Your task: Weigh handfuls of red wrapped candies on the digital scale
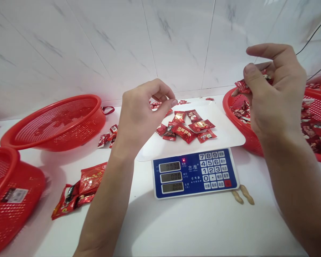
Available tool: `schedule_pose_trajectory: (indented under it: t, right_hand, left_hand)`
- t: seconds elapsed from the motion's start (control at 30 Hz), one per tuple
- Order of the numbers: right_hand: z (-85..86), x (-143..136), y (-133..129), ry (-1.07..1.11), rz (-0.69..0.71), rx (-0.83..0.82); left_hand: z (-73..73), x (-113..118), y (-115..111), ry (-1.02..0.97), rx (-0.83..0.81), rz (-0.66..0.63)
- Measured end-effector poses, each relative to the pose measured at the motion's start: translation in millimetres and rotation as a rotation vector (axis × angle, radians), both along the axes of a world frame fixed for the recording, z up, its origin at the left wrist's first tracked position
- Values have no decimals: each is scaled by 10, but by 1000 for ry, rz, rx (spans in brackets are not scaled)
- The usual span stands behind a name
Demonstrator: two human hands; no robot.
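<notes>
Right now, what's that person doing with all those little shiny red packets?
A person is handling little wrapped packets at a scale. The right hand is raised near a red basket of packets and holds at least one red packet. The left hand is above the white tray, thumb and finger close together; I can't tell if it holds anything. Several packets lie on the tray, and two peanuts sit beside the scale.
</notes>
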State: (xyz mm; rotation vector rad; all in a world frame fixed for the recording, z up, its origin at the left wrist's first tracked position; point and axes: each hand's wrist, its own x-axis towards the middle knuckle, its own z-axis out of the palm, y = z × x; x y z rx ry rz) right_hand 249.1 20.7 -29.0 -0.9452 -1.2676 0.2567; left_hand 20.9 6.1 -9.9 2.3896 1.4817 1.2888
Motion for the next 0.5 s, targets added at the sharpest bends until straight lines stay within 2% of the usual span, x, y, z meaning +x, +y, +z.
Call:
schedule_pose_trajectory:
  t: [0.33,0.5]
  right_hand:
    - [-4,-25,-9,-13,4,-4]
    - [4,-43,-35,-33,-16,-48]
  left_hand:
    - [19,0,-15,36,-31,36]
    - [17,2,-9,27,-32,11]
